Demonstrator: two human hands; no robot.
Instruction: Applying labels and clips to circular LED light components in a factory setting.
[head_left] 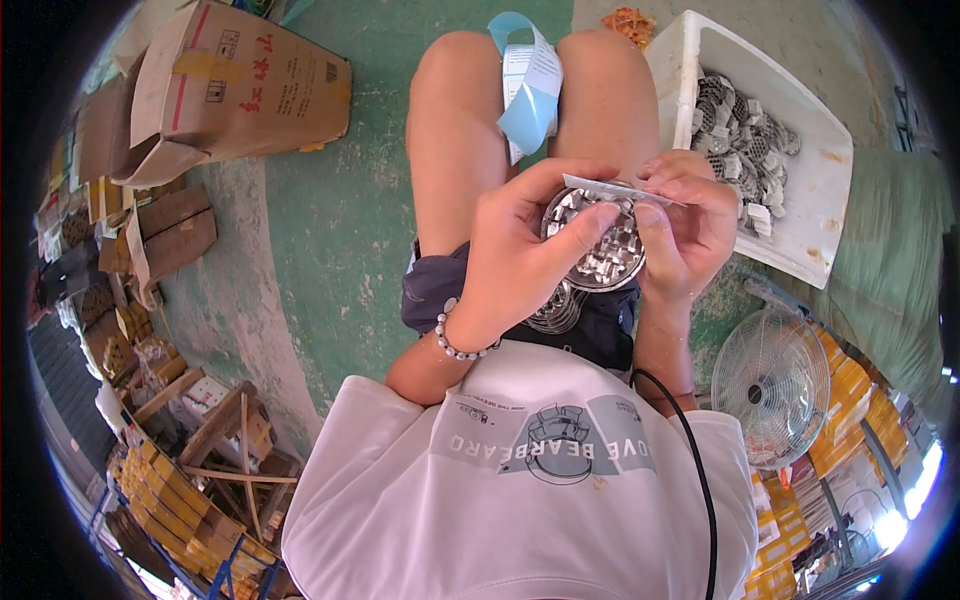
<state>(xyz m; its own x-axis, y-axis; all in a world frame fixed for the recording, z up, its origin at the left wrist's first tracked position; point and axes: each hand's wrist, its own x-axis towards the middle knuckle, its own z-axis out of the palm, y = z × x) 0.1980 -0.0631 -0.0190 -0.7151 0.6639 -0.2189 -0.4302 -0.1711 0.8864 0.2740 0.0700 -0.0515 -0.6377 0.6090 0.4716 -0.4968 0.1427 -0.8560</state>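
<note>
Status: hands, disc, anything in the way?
Left hand gripping disc, thumb on its face. Right hand pinching label near its right end. Label across disc's far edge; seal unclear. Nothing visibly blocking.

The floor [320,220] is painted green, scuffed and worn to bare patches, with a paler band running along its left part and a greyish stretch at the far right. On it at far left stands a large open cardboard box [255,95], with a smaller cardboard piece [175,235] nearer. A small heap of orange-red scraps [630,24] lies at the far side, and a white tub [815,255] rests to the right. The seated person's lap [610,345], in dark shorts, carries a stack of round metal pieces [555,312], partly hidden.
</note>
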